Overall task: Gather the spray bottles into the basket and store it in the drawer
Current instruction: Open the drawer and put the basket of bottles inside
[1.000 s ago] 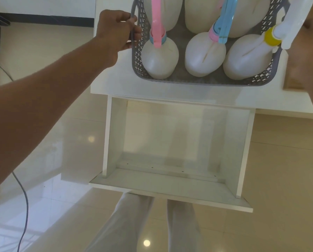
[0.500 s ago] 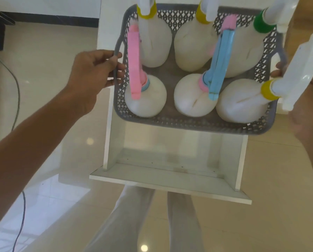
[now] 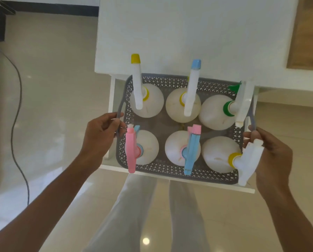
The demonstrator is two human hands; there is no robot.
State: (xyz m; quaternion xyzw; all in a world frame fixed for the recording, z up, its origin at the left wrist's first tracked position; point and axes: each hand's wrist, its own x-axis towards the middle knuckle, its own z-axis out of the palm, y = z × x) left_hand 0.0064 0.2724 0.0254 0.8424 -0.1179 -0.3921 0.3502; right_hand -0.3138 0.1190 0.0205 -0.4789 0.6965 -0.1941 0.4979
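Observation:
A grey perforated basket [image 3: 167,169] holds several white spray bottles with pink, blue, yellow and green tops, such as the pink-topped one [image 3: 148,146]. The basket sits over the open white drawer [image 3: 177,176], filling most of its width. My left hand [image 3: 102,135] grips the basket's left handle. My right hand [image 3: 271,155] grips the right handle, beside a white sprayer with a yellow collar [image 3: 247,160]. Whether the basket rests on the drawer's floor is hidden.
The white cabinet top [image 3: 188,33] overhangs the drawer's back. A black cable [image 3: 17,110] trails over the glossy tiled floor at left. My legs [image 3: 134,215] stand just in front of the drawer. A wooden surface [image 3: 308,33] is at the upper right.
The basket came off the cabinet top, toward me and down over the open drawer, carried by both hands on its handles.

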